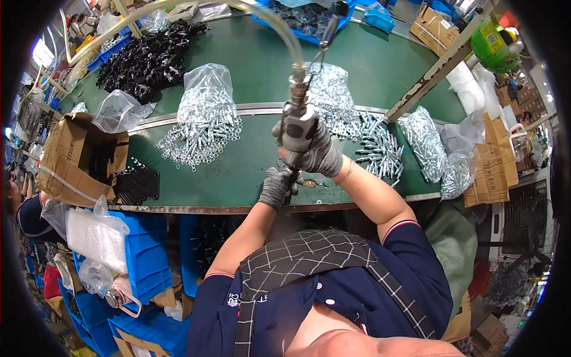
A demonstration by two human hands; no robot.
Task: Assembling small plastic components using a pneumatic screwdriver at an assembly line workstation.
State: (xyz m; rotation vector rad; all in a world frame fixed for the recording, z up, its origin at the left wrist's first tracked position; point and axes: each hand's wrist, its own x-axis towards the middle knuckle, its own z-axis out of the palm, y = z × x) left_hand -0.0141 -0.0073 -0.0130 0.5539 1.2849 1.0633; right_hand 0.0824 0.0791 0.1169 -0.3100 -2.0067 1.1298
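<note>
A pneumatic screwdriver (297,128) hangs upright over the table's near edge, its clear air hose (284,33) arching up and left. My right hand (321,153), in a grey knit glove, is wrapped round the screwdriver's body. Just below it, my gloved left hand (274,185) is closed near the tool's lower end. Whatever sits between its fingers is dark and mostly hidden. Left of the hands lies a heap of metal washers (187,144) with a bag of more parts behind. On the right is a pile of metal bolts (380,149).
An open cardboard box (62,156) and flat black metal parts (138,184) stand at the left edge. Many black parts (148,62) are heaped at the back left. Bagged bolts (423,143) lie at right, beside a slanted metal post (437,68). Blue bins (147,256) stand below left.
</note>
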